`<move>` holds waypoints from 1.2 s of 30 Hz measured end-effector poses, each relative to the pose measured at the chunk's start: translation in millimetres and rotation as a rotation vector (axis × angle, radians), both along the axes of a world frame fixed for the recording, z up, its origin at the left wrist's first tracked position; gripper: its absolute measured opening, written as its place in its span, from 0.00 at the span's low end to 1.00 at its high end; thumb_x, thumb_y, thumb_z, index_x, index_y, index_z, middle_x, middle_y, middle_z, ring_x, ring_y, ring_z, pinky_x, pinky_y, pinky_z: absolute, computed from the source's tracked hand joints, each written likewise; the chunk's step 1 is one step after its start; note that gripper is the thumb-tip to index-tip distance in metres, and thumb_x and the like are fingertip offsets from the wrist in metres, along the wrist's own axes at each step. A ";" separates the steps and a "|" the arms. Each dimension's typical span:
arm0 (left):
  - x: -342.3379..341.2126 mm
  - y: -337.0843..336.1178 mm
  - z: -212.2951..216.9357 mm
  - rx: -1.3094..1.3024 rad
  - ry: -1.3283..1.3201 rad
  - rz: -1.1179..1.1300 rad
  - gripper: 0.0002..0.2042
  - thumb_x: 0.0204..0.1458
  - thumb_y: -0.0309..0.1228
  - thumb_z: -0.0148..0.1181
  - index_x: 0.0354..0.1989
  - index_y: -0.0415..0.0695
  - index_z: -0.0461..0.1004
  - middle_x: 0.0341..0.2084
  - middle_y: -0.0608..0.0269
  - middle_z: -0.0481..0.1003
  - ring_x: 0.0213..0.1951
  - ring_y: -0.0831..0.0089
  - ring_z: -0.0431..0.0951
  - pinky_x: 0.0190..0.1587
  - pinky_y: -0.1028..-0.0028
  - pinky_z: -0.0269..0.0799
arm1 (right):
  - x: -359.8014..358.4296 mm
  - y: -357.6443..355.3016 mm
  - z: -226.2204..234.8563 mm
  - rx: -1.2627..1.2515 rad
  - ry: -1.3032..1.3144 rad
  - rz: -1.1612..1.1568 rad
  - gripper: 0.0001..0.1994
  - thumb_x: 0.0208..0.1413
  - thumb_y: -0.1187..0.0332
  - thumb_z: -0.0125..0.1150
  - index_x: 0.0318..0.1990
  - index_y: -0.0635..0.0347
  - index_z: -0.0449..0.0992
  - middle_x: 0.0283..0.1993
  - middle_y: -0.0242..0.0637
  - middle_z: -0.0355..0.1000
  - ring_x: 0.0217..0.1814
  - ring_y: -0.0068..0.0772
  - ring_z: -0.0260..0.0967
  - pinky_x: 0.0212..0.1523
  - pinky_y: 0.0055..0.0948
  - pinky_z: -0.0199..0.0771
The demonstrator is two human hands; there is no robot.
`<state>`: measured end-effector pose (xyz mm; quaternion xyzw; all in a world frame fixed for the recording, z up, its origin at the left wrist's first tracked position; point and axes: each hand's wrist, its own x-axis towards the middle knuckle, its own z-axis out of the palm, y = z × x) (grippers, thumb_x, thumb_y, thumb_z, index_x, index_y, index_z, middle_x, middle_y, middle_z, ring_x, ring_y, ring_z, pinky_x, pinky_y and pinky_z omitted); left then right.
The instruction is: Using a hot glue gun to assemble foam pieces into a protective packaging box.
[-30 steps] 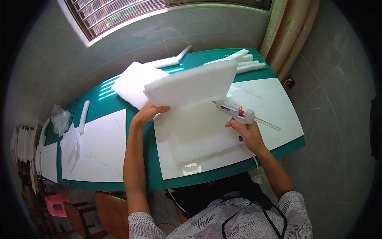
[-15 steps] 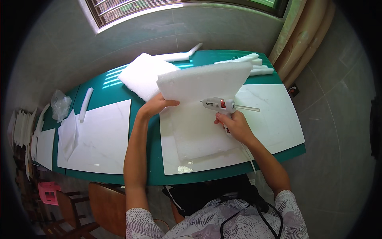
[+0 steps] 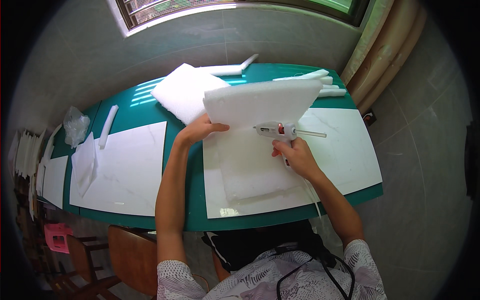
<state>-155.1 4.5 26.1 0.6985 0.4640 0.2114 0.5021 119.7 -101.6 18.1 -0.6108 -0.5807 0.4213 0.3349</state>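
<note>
A white foam sheet (image 3: 262, 102) stands tilted up along the far side of another foam sheet (image 3: 257, 175) that lies flat. My left hand (image 3: 204, 131) grips the standing sheet at its lower left corner, the thumb pressed on the near face. In my right hand (image 3: 298, 157) is a white hot glue gun (image 3: 272, 129), a clear glue stick poking out of its back. Its nozzle points left, close to the line where the two sheets meet. Whether the tip touches the foam, I cannot tell.
Beneath the foam lies a white marbled board (image 3: 345, 150) on the green table (image 3: 195, 200). Foam strips (image 3: 307, 77) lie at the back right, and a loose foam piece (image 3: 187, 92) at the back. Further left are another board (image 3: 132, 170) and a plastic bag (image 3: 76, 127). Wooden chairs (image 3: 132, 260) stand at the near left.
The glue gun's nozzle has crept slightly left along the foam joint. The whole view has shifted a little; my left hand keeps its hold on the standing sheet.
</note>
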 end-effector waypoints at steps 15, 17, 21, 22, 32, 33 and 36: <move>-2.5 3.9 -4.6 -0.018 0.006 -0.006 0.31 0.42 0.41 0.64 0.57 0.42 0.69 0.52 0.49 0.71 0.55 0.57 0.68 0.63 0.63 0.58 | -3.7 -1.4 6.2 -0.016 0.025 -0.015 0.20 0.54 0.54 0.54 0.26 0.66 0.76 0.22 0.38 0.72 0.28 0.31 0.70 0.33 0.31 0.66; -2.7 2.7 -3.8 -0.008 0.000 0.000 0.31 0.42 0.41 0.65 0.57 0.42 0.69 0.52 0.49 0.71 0.55 0.57 0.68 0.63 0.63 0.58 | -3.9 -1.6 6.6 -0.023 0.019 -0.013 0.20 0.54 0.54 0.54 0.26 0.66 0.75 0.21 0.38 0.72 0.27 0.31 0.70 0.32 0.31 0.66; -0.4 0.6 -2.0 -0.002 -0.006 0.007 0.31 0.42 0.40 0.65 0.57 0.42 0.69 0.52 0.49 0.71 0.55 0.57 0.68 0.63 0.63 0.58 | -1.9 -1.8 5.5 -0.022 0.003 -0.009 0.21 0.55 0.54 0.54 0.26 0.67 0.74 0.21 0.39 0.71 0.25 0.31 0.69 0.31 0.32 0.66; -1.1 0.7 -2.9 -0.003 -0.007 0.011 0.30 0.43 0.40 0.64 0.57 0.42 0.69 0.52 0.49 0.71 0.54 0.57 0.68 0.63 0.63 0.58 | -1.5 -1.9 5.5 -0.021 0.004 -0.008 0.21 0.55 0.54 0.54 0.26 0.67 0.74 0.21 0.39 0.71 0.25 0.31 0.69 0.31 0.32 0.66; -1.6 0.8 0.0 -0.014 0.025 0.010 0.30 0.42 0.40 0.64 0.56 0.42 0.69 0.52 0.49 0.71 0.54 0.57 0.68 0.63 0.63 0.58 | 6.6 -7.0 8.8 -0.007 0.023 -0.046 0.19 0.55 0.53 0.55 0.24 0.61 0.72 0.19 0.33 0.69 0.21 0.22 0.64 0.24 0.24 0.62; -1.1 0.2 0.3 -0.013 0.024 0.008 0.30 0.42 0.40 0.64 0.56 0.42 0.69 0.52 0.49 0.71 0.54 0.57 0.68 0.63 0.63 0.58 | 8.8 -7.6 10.0 -0.031 0.017 -0.048 0.19 0.55 0.53 0.55 0.25 0.61 0.73 0.20 0.33 0.70 0.22 0.22 0.65 0.25 0.24 0.64; -1.0 0.5 0.1 0.007 0.025 0.007 0.31 0.42 0.40 0.64 0.57 0.43 0.68 0.52 0.48 0.71 0.55 0.56 0.68 0.63 0.61 0.58 | 18.0 -12.3 7.0 -0.002 0.069 -0.064 0.19 0.56 0.54 0.54 0.27 0.64 0.75 0.22 0.35 0.72 0.23 0.24 0.67 0.29 0.28 0.66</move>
